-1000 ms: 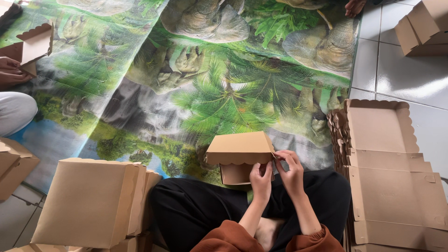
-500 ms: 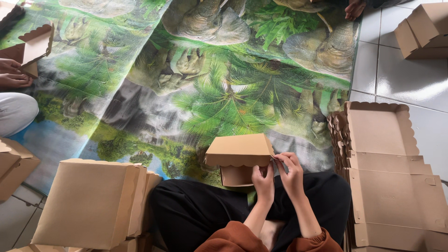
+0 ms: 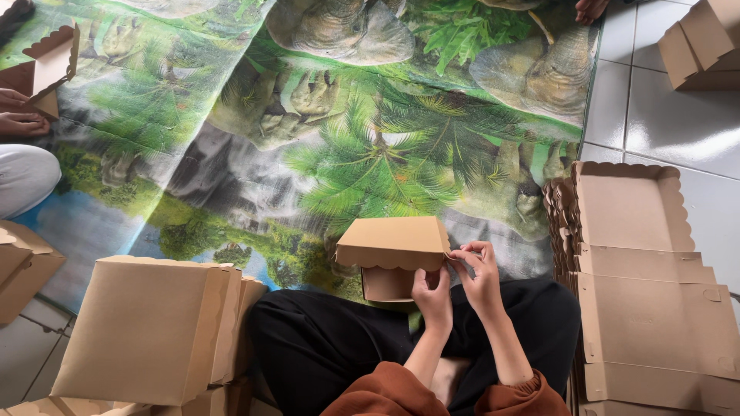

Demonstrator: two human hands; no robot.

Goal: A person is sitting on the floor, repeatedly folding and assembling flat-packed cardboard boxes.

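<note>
Overhead, the folded cardboard box [image 3: 391, 254] sits above the lap, long axis left-right. Both hands are together at its right end: left hand [image 3: 433, 296] pressing the near wall, right hand [image 3: 479, 276] pinching the corner flap, nearer.

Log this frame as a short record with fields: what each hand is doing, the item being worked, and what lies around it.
setting: person seated on a printed jungle-pattern mat beside a white tiled floor
item in hand: brown cardboard box with scalloped lid
left hand: grips the box's right front side
right hand: fingertips pinch the lid's right corner tab
to the right: stack of flat unfolded boxes
to the left: pile of folded boxes
others: another person's hands at far left with a partly folded box
</note>
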